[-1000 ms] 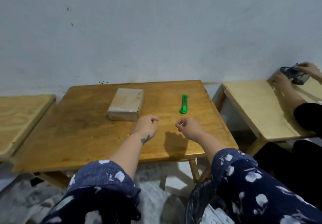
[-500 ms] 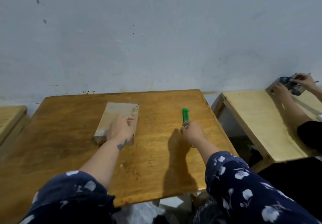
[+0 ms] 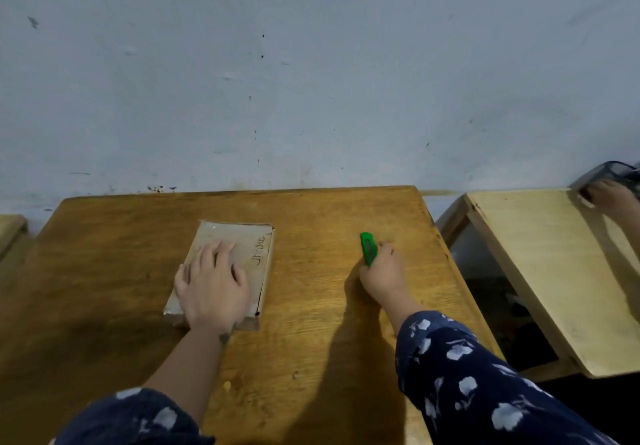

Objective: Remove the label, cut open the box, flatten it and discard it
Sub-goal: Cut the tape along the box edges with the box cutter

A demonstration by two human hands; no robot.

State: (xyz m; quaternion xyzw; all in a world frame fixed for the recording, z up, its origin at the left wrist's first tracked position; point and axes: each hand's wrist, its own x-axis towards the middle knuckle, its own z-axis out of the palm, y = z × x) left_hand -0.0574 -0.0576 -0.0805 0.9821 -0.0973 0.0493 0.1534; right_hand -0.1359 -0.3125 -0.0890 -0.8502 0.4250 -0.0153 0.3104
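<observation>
The right hand (image 3: pixel 382 273) had its fingers (image 3: pixel 385 250) curled around the near end of the green cutter (image 3: pixel 368 248), whose long axis ran away toward the wall. The box (image 3: pixel 239 250) lay well to its left on the surface (image 3: pixel 311 340), pinned flat under the left hand (image 3: pixel 212 287), fingers spread open, so the cutter likely had to travel leftward.

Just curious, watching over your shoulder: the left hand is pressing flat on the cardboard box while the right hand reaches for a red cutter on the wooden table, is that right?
Nearly. The cutter is green, not red, as the head view shows. The rest holds: the left hand lies flat on the cardboard box, and the right hand is at the cutter on the wooden table.
</observation>
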